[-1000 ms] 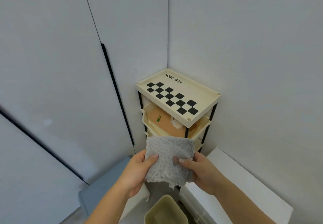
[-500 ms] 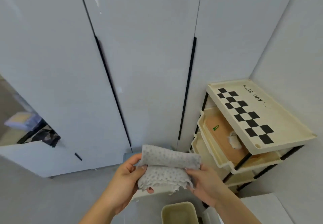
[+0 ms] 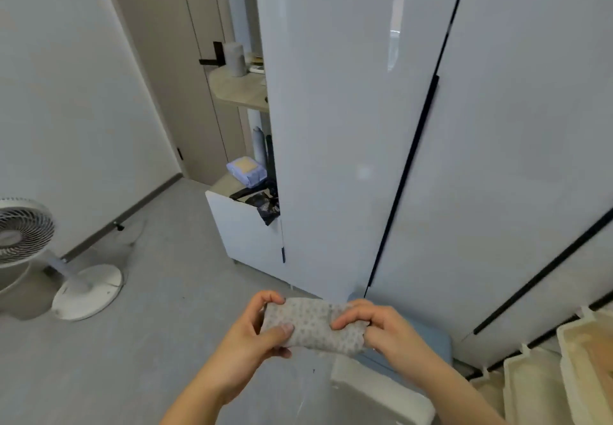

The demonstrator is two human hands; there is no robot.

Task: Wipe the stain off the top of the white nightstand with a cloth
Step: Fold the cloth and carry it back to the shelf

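A grey dotted cloth [image 3: 313,327], folded into a small pad, is held in front of me at the bottom centre. My left hand [image 3: 255,335] grips its left end with thumb on top. My right hand [image 3: 381,328] pinches its right end. A white nightstand [image 3: 245,229] stands beyond, beside the wardrobe, with a black bag and a blue packet on its top. No stain is visible from here.
Tall white wardrobe doors [image 3: 365,126] fill the centre and right. A white standing fan [image 3: 30,242] is on the grey floor at left. Cream shelf trays [image 3: 564,371] show at bottom right, a white box [image 3: 374,391] below my hands.
The view has swung left, from the checkered shelf corner to the wardrobe, fan and nightstand. Both hands have folded the cloth from an open sheet into a small pad.
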